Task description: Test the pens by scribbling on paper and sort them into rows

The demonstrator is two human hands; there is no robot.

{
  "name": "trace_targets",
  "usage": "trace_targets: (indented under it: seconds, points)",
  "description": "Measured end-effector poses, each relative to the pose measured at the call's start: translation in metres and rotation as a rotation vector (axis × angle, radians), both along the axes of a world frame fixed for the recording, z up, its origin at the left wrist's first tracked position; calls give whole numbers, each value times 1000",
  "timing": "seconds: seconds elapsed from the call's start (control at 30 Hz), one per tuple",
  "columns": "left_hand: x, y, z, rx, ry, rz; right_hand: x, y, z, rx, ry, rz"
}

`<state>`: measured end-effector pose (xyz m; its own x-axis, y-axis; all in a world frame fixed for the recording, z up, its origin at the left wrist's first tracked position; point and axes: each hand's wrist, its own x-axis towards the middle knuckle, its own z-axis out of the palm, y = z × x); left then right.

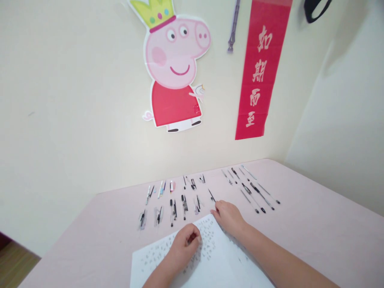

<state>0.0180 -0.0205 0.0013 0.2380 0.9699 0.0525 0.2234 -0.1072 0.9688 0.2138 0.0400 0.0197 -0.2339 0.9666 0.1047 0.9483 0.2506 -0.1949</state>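
Observation:
My left hand (184, 245) rests over a white sheet of paper (160, 260) with many small dark marks or bits on it. Its fingers are curled in, and whatever they may hold is hidden. My right hand (228, 217) reaches past the sheet's top right corner, fingertips pressed together near the table. A thin black stick, like a pen part (211, 194), lies right at its knuckles; whether the fingers grip it is hidden. Left of it lie two rows of small groups of pen parts, among them a clear pen barrel with black ends (171, 212).
Several long pens and pen parts, including a black pen (261, 195), lie at the right of the pink table (315, 212). Behind the table rises a wall with a pig cutout (175, 102) and a red banner (255, 84). Wooden floor (15, 260) shows at lower left.

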Motion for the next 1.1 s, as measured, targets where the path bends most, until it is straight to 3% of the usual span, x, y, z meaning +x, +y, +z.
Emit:
trace_targets:
  seconds: [0.37, 1.1]
  points:
    - [3, 3, -7, -177, -252, 37, -5, 1, -3, -19, 4, -46]
    - [3, 6, -16, -143, -236, -10, 6, 6, 3, 65, -12, -62]
